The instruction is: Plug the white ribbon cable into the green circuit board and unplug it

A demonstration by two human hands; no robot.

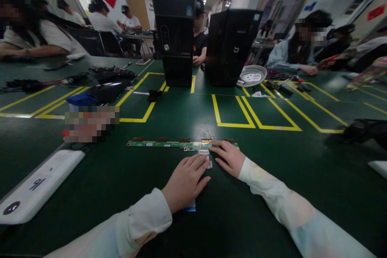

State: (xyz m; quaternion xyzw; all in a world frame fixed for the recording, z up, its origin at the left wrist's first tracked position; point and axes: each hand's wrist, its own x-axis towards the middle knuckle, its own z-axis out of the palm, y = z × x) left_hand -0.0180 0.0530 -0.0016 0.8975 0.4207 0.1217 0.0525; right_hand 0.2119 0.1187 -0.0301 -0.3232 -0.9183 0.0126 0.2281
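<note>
A long thin green circuit board (163, 144) lies flat on the dark green table (272, 177) in front of me. A flat white ribbon cable (207, 157) runs from its middle toward me, with a blue end (190, 209) showing under my left wrist. My left hand (186, 181) rests on the cable, fingers stretched flat toward the connector. My right hand (228, 157) lies just right of it, fingers spread, tips touching the board's near edge.
Two black computer towers (177, 38) (231, 46) stand at the table's far side, a white fan grille (252, 74) beside them. A white device (36, 187) lies at left. Black cables and tools are scattered at the back left. Several people sit around. Yellow tape marks boxes.
</note>
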